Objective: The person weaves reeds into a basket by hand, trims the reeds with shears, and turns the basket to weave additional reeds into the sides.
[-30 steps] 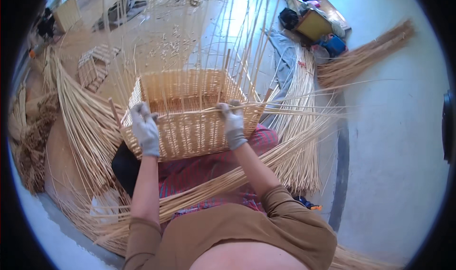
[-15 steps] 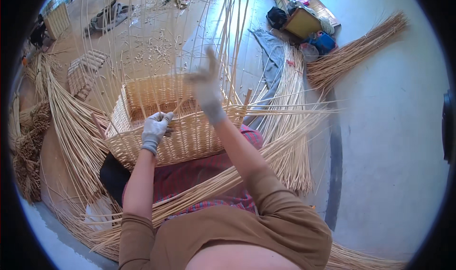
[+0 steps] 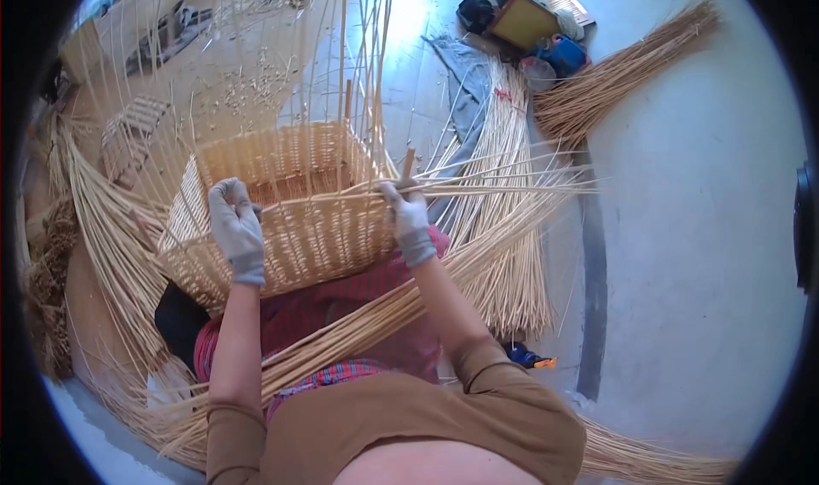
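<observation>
The basket's (image 3: 320, 242) walls are woven, stakes (image 3: 342, 50) above it unworked, left hand (image 3: 235, 229) curled at its near side, grip unclear, right hand (image 3: 409, 216) gripping canes (image 3: 452, 189) at its right corner.

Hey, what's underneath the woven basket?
Below the basket's near side, red patterned cloth shows, with something black at the left. The basket's own walls cover its underside, so whatever lies directly beneath the middle can't be seen.
</observation>
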{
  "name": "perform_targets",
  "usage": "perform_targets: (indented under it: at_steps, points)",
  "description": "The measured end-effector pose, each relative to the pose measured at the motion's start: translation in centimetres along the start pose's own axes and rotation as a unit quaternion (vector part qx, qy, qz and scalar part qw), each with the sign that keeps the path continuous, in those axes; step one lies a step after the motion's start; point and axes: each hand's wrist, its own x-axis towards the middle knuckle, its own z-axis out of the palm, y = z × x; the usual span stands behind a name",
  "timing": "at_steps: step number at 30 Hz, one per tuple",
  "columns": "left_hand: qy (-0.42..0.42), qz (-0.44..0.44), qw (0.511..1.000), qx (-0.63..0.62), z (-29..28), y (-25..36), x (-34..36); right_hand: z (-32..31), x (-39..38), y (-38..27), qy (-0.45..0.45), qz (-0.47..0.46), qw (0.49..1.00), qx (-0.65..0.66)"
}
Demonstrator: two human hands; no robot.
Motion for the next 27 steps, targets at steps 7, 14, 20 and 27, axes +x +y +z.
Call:
perform_targets:
  at_steps: [7, 14, 20, 27]
  points:
    - [-0.286, -0.107, 0.931, 0.201, 6.2, -3.2, 0.0, 1.5, 3.8, -2.5, 0.043, -0.502, 0.77, -0.391]
    - [-0.233, -0.192, 0.944, 0.131, 5.8, -2.6, -0.4, 6.6, 7.5, -5.4, -0.124, -0.369, 0.92, -0.053]
    - [-0.222, 0.033, 0.951, 0.21, 7.5, -1.1, -0.3, -1.6, 1.9, 0.2, 0.039, -0.196, 0.967, 0.158]
    - [-0.092, 0.018, 0.967, 0.237, 9.5, -0.1, 0.2, -3.8, 2.6, -2.0, -0.047, -0.183, 0.978, 0.089]
